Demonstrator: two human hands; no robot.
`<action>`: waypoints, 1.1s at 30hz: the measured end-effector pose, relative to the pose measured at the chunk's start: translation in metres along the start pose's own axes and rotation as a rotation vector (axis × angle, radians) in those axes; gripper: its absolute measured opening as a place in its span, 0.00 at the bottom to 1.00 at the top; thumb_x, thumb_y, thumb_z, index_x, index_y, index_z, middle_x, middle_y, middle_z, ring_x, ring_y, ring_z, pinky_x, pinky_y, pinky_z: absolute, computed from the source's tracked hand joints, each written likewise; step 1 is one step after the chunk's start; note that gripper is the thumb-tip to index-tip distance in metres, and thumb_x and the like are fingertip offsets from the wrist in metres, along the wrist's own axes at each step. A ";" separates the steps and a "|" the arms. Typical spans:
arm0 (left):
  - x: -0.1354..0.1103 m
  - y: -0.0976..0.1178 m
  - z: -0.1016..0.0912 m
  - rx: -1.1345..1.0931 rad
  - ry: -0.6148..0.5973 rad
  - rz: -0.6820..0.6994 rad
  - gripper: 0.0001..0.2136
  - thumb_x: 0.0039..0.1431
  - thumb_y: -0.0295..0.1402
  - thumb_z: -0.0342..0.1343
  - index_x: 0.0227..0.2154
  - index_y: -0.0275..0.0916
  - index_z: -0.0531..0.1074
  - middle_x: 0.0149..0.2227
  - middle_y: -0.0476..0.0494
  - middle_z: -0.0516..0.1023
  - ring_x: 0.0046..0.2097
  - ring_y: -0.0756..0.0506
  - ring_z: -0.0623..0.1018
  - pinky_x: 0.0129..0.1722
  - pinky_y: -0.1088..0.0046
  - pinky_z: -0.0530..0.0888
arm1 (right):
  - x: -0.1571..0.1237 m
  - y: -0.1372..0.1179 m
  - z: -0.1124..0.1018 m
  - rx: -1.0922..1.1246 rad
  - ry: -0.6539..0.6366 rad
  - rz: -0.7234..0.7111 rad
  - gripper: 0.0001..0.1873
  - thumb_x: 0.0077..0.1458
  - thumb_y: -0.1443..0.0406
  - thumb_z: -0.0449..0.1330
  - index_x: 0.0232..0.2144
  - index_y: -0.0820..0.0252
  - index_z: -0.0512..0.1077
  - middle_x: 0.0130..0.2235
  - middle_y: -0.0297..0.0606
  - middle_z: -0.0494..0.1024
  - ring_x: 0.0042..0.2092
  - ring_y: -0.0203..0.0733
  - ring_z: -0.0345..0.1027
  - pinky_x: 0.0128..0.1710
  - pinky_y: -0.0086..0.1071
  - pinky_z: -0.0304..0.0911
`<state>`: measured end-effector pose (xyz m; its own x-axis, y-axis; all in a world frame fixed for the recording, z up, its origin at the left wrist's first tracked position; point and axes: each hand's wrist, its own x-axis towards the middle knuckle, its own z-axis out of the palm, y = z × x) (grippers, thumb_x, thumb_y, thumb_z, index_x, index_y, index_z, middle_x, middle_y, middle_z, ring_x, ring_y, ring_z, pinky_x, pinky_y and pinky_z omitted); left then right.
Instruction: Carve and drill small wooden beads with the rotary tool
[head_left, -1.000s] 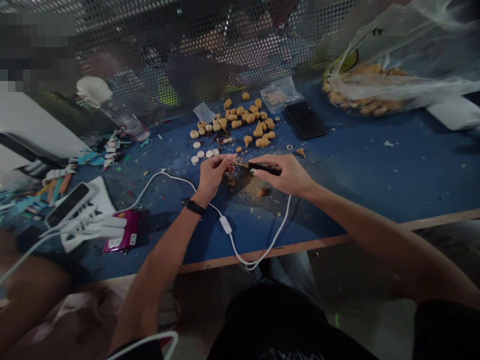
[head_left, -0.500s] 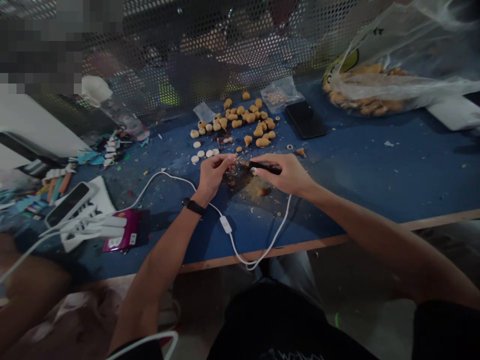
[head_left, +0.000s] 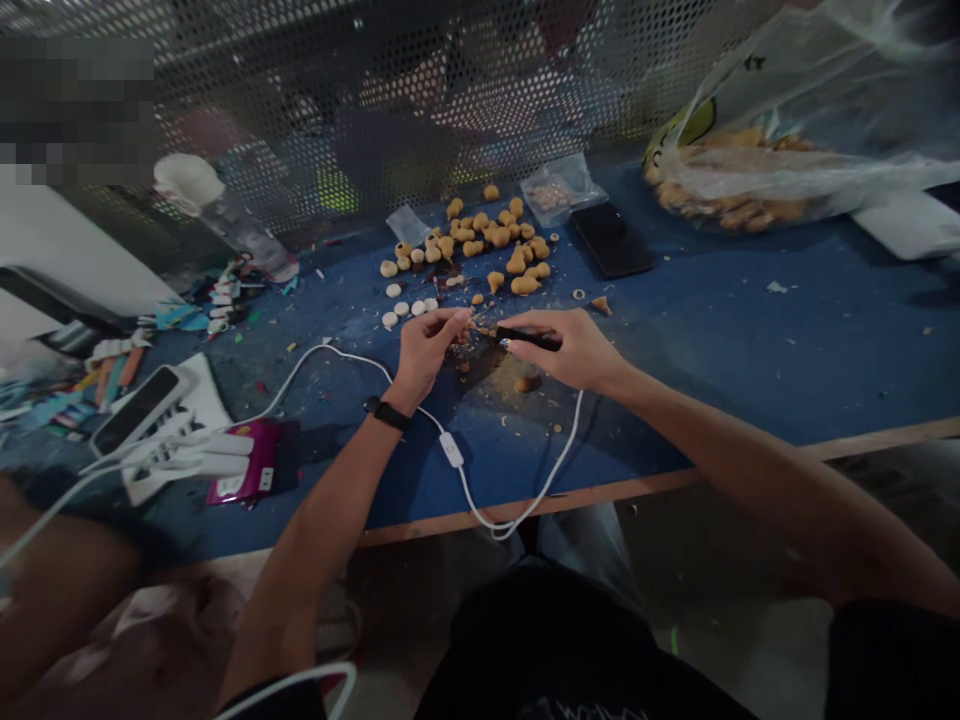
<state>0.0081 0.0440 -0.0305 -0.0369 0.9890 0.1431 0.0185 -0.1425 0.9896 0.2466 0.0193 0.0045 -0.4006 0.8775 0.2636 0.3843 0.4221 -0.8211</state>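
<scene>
My right hand (head_left: 585,350) is closed round a slim black pen-shaped tool (head_left: 532,338). Its brownish front end points left, toward the fingers of my left hand. A white cable (head_left: 564,450) with a small inline switch (head_left: 451,450) loops below the hands. In a pinch, the fingertips of my left hand (head_left: 427,350) meet over something too small to make out. Beneath the hands are light shavings and a brown gourd-shaped piece (head_left: 527,383). Just beyond lie several small tan gourds (head_left: 499,236) and several white round discs (head_left: 402,308).
A black phone (head_left: 613,240) and a small clear bag (head_left: 559,190) lie behind the gourds. At the right back stands a large plastic bag (head_left: 739,185) of gourds. To the left are a magenta box (head_left: 247,460), another phone (head_left: 135,408) and a person's arm (head_left: 67,550).
The tool in my right hand has tilted slightly, and its brownish front end now shows more clearly near my left fingertips. My left hand stays in place.
</scene>
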 end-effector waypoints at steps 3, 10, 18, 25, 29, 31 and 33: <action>0.001 -0.001 0.000 -0.002 0.002 -0.006 0.20 0.51 0.53 0.71 0.35 0.41 0.85 0.32 0.45 0.83 0.30 0.51 0.76 0.34 0.72 0.75 | -0.001 0.000 0.000 0.008 -0.005 0.003 0.17 0.63 0.57 0.64 0.51 0.51 0.83 0.52 0.39 0.85 0.53 0.55 0.81 0.55 0.47 0.76; 0.000 0.000 0.000 -0.023 0.011 -0.004 0.19 0.51 0.53 0.72 0.34 0.41 0.85 0.31 0.46 0.83 0.29 0.51 0.76 0.33 0.73 0.74 | -0.001 0.002 0.000 0.009 0.006 -0.010 0.18 0.64 0.56 0.64 0.53 0.52 0.83 0.52 0.40 0.85 0.51 0.55 0.81 0.51 0.46 0.77; 0.002 -0.004 -0.001 -0.022 -0.011 0.002 0.17 0.54 0.51 0.71 0.36 0.42 0.85 0.31 0.45 0.83 0.29 0.52 0.75 0.34 0.72 0.74 | -0.001 -0.001 0.000 0.005 0.031 0.014 0.17 0.63 0.58 0.64 0.52 0.51 0.83 0.50 0.39 0.86 0.51 0.54 0.81 0.50 0.46 0.78; 0.001 -0.001 -0.001 -0.027 -0.012 0.008 0.18 0.54 0.51 0.71 0.35 0.40 0.85 0.31 0.46 0.82 0.30 0.52 0.75 0.34 0.73 0.74 | 0.000 0.000 -0.001 -0.020 0.014 0.012 0.17 0.63 0.59 0.64 0.51 0.54 0.83 0.50 0.41 0.86 0.51 0.55 0.82 0.52 0.46 0.77; 0.000 0.001 0.001 -0.027 -0.023 0.020 0.19 0.54 0.51 0.71 0.35 0.40 0.85 0.32 0.45 0.84 0.30 0.52 0.75 0.35 0.74 0.74 | 0.001 0.004 0.001 -0.002 0.016 -0.003 0.17 0.62 0.58 0.64 0.51 0.55 0.83 0.50 0.41 0.86 0.51 0.55 0.82 0.52 0.46 0.77; 0.000 0.002 0.001 -0.039 -0.024 0.018 0.18 0.53 0.51 0.71 0.35 0.40 0.86 0.32 0.45 0.84 0.30 0.52 0.75 0.35 0.74 0.75 | 0.000 0.004 0.001 0.001 0.025 0.000 0.17 0.62 0.58 0.64 0.51 0.54 0.83 0.50 0.40 0.86 0.51 0.54 0.82 0.52 0.46 0.77; 0.000 0.001 0.001 -0.048 -0.019 0.013 0.18 0.53 0.51 0.71 0.35 0.41 0.86 0.31 0.45 0.84 0.30 0.52 0.75 0.34 0.75 0.75 | 0.000 0.003 0.002 0.005 0.031 0.005 0.17 0.62 0.58 0.64 0.51 0.54 0.83 0.49 0.40 0.86 0.51 0.54 0.82 0.52 0.46 0.77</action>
<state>0.0091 0.0436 -0.0293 -0.0177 0.9876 0.1562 -0.0296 -0.1567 0.9872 0.2464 0.0202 0.0013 -0.3730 0.8860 0.2753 0.3816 0.4170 -0.8249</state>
